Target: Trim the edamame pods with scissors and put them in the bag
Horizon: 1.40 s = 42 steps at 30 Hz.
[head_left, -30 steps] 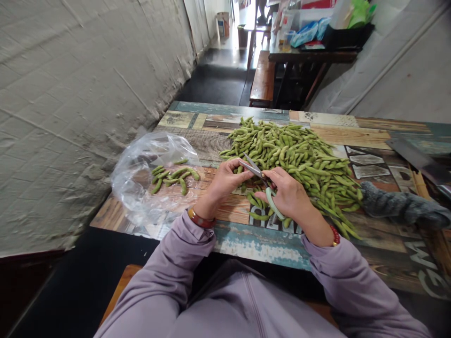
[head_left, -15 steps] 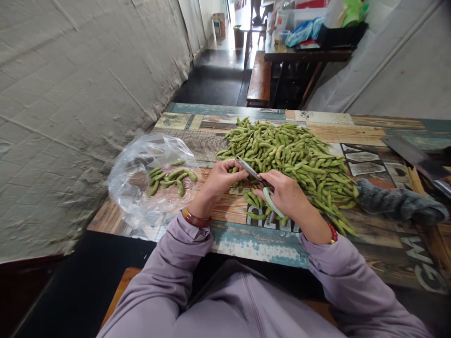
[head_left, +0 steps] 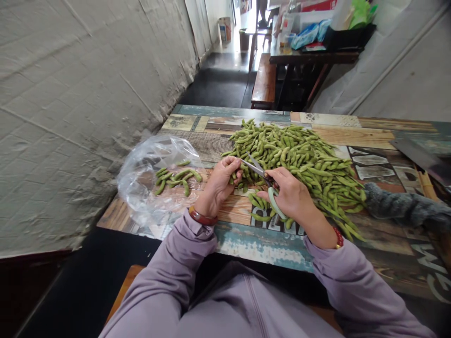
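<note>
In my right hand (head_left: 287, 190) is a pair of scissors (head_left: 273, 202) with pale green handles, its blades parted and pointing left. My left hand (head_left: 225, 176) is closed on an edamame pod (head_left: 233, 177), mostly covered by the fingers, close to the blade tips. Behind both hands spreads a large heap of green edamame pods (head_left: 292, 150). A few loose pods (head_left: 259, 201) lie below the scissors. To the left, several pods (head_left: 178, 178) rest on a clear plastic bag (head_left: 141, 188).
A grey fuzzy sleeve-like cloth (head_left: 405, 206) lies at the right, near a cleaver blade (head_left: 419, 157). The patchwork table (head_left: 260, 241) meets a white wall (head_left: 88, 94) on the left. Farther back stand a wooden bench (head_left: 265, 80) and another table (head_left: 313, 57) bearing packages.
The scissors' blades have opened wider. My left hand has turned, its fingers curling more around the pod. The whole view has shifted slightly.
</note>
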{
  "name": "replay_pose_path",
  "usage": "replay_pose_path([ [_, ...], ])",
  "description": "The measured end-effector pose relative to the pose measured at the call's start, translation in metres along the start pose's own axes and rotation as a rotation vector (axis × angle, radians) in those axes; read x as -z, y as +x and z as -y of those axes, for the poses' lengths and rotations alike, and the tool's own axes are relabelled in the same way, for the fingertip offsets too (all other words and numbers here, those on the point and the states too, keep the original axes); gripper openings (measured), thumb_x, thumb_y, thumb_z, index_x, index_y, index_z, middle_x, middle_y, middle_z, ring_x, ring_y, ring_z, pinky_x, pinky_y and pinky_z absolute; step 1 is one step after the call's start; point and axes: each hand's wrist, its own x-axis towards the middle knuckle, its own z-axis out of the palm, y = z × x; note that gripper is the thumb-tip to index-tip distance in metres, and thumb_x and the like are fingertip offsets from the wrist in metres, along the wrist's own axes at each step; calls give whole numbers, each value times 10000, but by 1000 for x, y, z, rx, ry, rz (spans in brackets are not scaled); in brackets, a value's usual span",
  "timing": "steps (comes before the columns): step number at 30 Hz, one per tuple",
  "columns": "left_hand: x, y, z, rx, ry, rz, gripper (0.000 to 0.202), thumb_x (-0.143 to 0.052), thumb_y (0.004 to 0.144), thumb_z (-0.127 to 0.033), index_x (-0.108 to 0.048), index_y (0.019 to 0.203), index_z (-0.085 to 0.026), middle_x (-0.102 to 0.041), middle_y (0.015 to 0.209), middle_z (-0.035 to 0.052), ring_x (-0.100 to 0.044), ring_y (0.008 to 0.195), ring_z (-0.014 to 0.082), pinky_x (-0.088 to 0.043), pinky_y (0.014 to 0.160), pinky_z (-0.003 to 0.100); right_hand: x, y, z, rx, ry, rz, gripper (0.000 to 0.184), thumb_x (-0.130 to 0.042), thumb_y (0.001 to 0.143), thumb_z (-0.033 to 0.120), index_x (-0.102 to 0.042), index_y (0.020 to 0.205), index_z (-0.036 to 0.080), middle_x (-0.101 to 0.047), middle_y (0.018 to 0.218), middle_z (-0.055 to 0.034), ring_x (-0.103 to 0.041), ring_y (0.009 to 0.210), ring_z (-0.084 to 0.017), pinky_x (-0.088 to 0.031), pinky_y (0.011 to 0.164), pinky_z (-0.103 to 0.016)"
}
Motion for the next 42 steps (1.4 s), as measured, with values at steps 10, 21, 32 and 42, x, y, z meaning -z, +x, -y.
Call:
replay_pose_path([
  [10, -9, -6, 9, 41, -12, 76, 304, -789, 763, -282, -511, 749, -158, -508, 538, -62, -438, 424, 27, -312, 408, 128, -7, -2, 0, 17, -24, 41, 371, -693, 866, 351, -604, 1187, 188, -647, 1056, -94, -655, 830, -237, -544, 729, -361],
  [21, -9, -10, 12, 80, 13, 229, 368, -777, 777, -376, -478, 767, -163, -482, 630, -60, -419, 430, 16, -292, 379, 123, -10, -2, -2, 41, 4, -32, 291, -624, 922, 366, -606, 1133, 166, -659, 993, -118, -662, 895, -274, -544, 765, -378],
  [32, -8, -6, 6, 25, 57, 101, 307, -742, 799, -302, -482, 724, -157, -437, 584, -67, -389, 422, 15, -259, 397, 130, -9, -2, -1, 57, -30, 41, 251, -612, 928, 340, -641, 1107, 167, -673, 949, -101, -665, 867, -262, -544, 751, -362],
  [42, 3, 2, -1, -84, 169, -45, 314, -672, 835, -387, -481, 709, -172, -503, 647, -40, -418, 447, 44, -283, 406, 168, -5, 1, -7, -27, -42, -97, 250, -586, 937, 353, -656, 1097, 175, -705, 1007, -126, -677, 921, -281, -549, 781, -398],
])
